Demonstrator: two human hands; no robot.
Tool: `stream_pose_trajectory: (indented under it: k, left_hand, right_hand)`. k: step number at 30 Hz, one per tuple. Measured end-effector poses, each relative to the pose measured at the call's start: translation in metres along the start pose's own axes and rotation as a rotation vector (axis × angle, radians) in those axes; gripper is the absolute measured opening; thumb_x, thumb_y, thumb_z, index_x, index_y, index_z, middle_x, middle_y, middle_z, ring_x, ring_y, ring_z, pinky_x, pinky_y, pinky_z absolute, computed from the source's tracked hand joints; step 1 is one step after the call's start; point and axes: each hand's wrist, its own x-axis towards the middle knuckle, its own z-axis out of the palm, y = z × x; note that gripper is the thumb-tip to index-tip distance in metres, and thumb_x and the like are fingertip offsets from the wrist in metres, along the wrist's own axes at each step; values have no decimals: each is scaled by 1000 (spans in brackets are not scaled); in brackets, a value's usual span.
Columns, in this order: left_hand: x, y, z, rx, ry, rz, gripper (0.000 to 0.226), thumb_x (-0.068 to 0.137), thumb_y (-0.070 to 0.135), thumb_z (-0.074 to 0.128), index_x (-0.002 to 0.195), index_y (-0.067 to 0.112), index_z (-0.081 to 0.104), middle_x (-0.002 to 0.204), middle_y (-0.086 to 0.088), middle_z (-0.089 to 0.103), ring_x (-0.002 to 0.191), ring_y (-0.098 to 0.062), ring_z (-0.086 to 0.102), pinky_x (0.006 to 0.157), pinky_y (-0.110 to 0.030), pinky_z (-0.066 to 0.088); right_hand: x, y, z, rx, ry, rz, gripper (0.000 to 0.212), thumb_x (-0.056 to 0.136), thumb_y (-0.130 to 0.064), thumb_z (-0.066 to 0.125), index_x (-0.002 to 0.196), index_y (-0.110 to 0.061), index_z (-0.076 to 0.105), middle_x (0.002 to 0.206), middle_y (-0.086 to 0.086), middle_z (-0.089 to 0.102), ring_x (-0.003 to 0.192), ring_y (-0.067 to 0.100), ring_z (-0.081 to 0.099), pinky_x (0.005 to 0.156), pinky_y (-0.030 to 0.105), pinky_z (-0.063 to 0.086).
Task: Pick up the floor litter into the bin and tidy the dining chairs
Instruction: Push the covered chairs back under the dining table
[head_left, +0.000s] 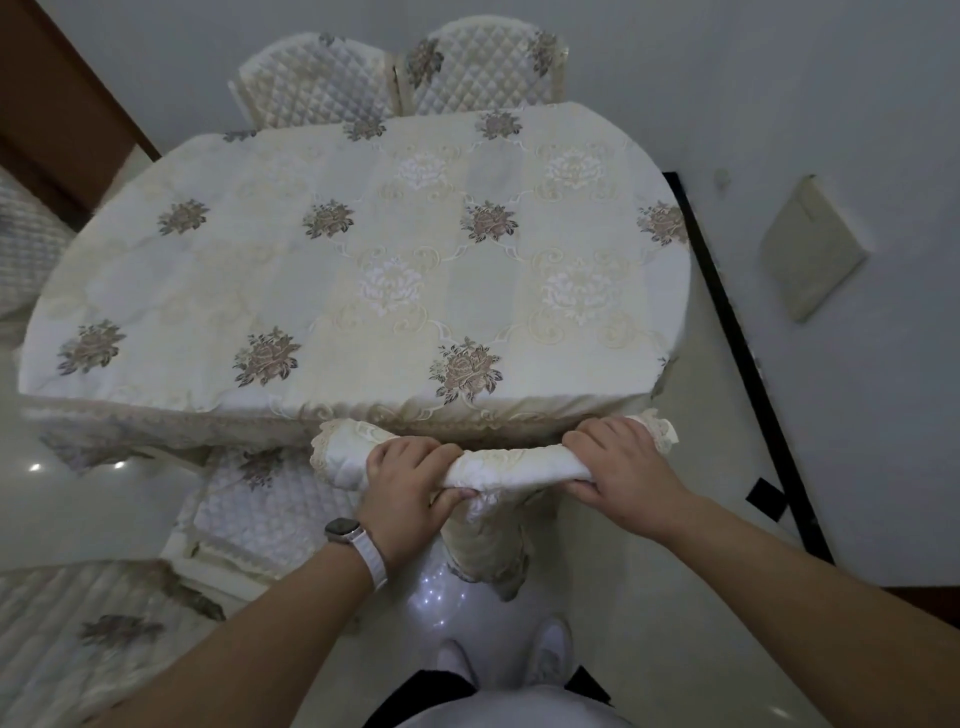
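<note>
Currently, the padded top rail of a cream quilted dining chair (511, 465) is gripped by both hands in the lower centre of the frame. The left hand (405, 478) is closed over the left part of the rail, its fingers (400, 452) curled over the far side and its thumb tucked underneath. The right hand (618, 462) is wrapped round the right part in the same way, so that the fabric cover is grasped at two places well apart. The chair is set at the near edge of an oval table (363, 260), which is draped with a cream tablecloth embroidered with brown and white flowers. The rail is held just beside the cloth's lace hem; whether the two touch cannot be told. The chair's seat is hidden from view.

A grey watch on a white strap (358, 540) is worn on the left wrist. Two more cream quilted chairs (317, 78) are seen side by side at the upper centre, drawn close to the table's far edge. Another quilted chair seat (260, 509) is placed at the lower left, near the table's near edge. A pair of white shoes (550, 649) is planted on the glossy pale floor (649, 545) at the bottom centre. A black skirting strip (727, 312) is run along the foot of the grey wall at the right, where a beige square panel (810, 249) is fixed.
</note>
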Motion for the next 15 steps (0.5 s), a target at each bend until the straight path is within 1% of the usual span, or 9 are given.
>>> stream_pose_trajectory:
  k: [3,7,11,15]
  left_hand:
    - [0,0,0,-6,-6,1,39,84,59,53,110,31,57,96,4,62,97,-16,48,90,-35,27]
    - [2,-7,2,-19,7,26,38,85,57,53,110,28,59,96,3,63,97,-16,48,91,-36,29]
    - [6,-12,-1,-26,-20,21,38,85,56,53,111,29,58,97,3,63,96,-18,48,90,-36,29]
    - [14,-7,-3,-44,-71,-26,40,84,58,52,111,31,58,101,5,63,100,-20,51,92,-38,30]
  right_hand:
    - [0,-2,-2,-3,-26,6,44,76,-51,54,103,-16,62,96,4,61,87,30,58,85,40,36]
    - [3,-7,-4,14,-84,78,44,76,-51,54,104,-18,61,97,2,60,89,29,57,85,39,36]
    - [9,-9,-7,12,-163,94,46,76,-53,53,107,-19,60,100,3,59,91,29,57,83,43,45]
    - [14,-5,-13,-9,-205,108,48,78,-55,48,107,-19,58,99,3,57,91,30,57,83,45,47]
